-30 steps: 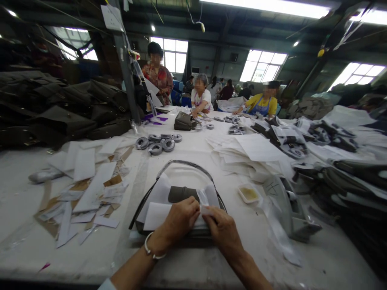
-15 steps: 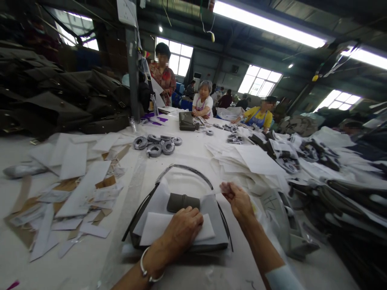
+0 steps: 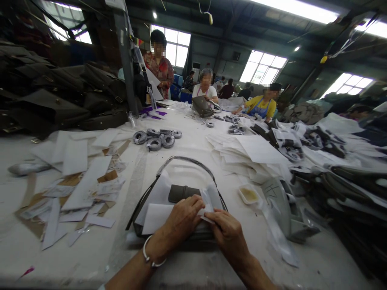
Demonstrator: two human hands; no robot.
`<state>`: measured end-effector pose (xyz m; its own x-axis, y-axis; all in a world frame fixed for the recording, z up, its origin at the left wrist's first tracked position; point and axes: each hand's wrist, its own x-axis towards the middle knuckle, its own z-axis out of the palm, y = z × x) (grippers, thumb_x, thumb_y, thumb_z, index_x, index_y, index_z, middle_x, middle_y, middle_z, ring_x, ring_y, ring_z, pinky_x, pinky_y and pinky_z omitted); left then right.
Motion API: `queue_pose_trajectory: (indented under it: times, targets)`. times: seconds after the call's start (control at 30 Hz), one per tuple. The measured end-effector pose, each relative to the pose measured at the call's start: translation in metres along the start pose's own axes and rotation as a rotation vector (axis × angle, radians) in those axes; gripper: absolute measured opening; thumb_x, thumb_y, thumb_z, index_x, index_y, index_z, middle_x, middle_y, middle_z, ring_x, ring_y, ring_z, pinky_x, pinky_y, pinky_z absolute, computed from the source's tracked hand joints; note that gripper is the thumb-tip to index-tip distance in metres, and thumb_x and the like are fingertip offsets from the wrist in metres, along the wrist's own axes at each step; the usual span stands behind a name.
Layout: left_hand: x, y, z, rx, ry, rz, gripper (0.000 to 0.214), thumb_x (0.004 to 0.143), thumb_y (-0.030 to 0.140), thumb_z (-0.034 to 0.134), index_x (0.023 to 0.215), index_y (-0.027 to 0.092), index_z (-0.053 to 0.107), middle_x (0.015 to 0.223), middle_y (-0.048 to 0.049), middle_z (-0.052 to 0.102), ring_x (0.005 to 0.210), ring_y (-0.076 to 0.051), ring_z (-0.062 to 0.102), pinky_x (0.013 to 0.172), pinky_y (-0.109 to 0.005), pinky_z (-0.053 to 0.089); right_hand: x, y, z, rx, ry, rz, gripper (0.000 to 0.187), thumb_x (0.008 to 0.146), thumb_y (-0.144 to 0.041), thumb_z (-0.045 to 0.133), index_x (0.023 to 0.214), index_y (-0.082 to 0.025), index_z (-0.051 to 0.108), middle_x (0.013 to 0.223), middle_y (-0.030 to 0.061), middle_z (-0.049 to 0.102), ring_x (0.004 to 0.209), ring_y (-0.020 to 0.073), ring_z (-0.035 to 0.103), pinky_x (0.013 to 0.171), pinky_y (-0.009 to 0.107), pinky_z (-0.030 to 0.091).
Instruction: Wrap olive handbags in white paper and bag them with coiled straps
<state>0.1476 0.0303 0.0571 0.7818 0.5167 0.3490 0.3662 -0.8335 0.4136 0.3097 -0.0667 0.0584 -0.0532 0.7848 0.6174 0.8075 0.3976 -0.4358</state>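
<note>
A dark olive handbag (image 3: 142, 227) lies on the white table in front of me, its wrapped handle (image 3: 193, 160) arching away. White foam sheet (image 3: 155, 217) covers the front of the bag, below a dark flap tab (image 3: 183, 193). My left hand (image 3: 184, 217) rests on this sheet with its fingers bent and close together, holding it against the bag. Right beside it, my right hand (image 3: 225, 225) pinches a thin clear strip, which looks like tape, at the sheet's right end. The fingers partly hide the strip.
Loose paper and card pieces (image 3: 86, 183) spread at left; rolled grey straps (image 3: 154, 143) lie beyond the bag. White sheets (image 3: 250, 151), a small dish (image 3: 249, 195), a grey tape dispenser (image 3: 279, 209) and piled bags (image 3: 341, 201) stand at right. Co-workers (image 3: 205, 86) are across the table.
My right hand has come down and left from beside the handle to the foam sheet, next to my left hand. The dish now shows. Across the table, a co-worker has lifted a bag.
</note>
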Motion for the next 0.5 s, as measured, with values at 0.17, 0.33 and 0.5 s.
queue_pose_trajectory:
  times: [0.17, 0.33, 0.5]
  targets:
    - [-0.001, -0.003, 0.003, -0.035, -0.005, 0.125, 0.016, 0.095, 0.021, 0.053, 0.108, 0.024, 0.063, 0.107, -0.0011, 0.069, 0.091, -0.017, 0.061, 0.081, -0.03, 0.047, -0.005, -0.014, 0.002, 0.031, 0.026, -0.012, 0.033, 0.085, -0.002, 0.049, 0.099, -0.025, 0.069, 0.089, 0.0021, 0.072, 0.085, 0.0179, 0.067, 0.083, 0.033, 0.054]
    - [-0.003, -0.01, 0.011, 0.044, -0.033, 0.188, 0.013, 0.095, 0.027, 0.055, 0.099, 0.026, 0.068, 0.101, 0.0005, 0.069, 0.086, -0.015, 0.058, 0.075, -0.03, 0.043, 0.015, -0.02, -0.017, 0.175, -0.044, 0.091, 0.015, 0.089, -0.024, 0.063, 0.076, -0.025, 0.07, 0.077, 0.0022, 0.069, 0.075, 0.0177, 0.066, 0.07, 0.029, 0.054]
    - [-0.002, -0.013, 0.011, 0.048, -0.021, 0.202, 0.021, 0.098, 0.023, 0.049, 0.107, 0.028, 0.067, 0.098, 0.0019, 0.07, 0.082, -0.015, 0.055, 0.07, -0.031, 0.041, 0.074, 0.009, -0.002, 0.057, -0.139, 0.182, 0.021, 0.089, -0.02, 0.057, 0.105, -0.024, 0.07, 0.101, 0.0029, 0.075, 0.095, 0.0192, 0.069, 0.087, 0.031, 0.052]
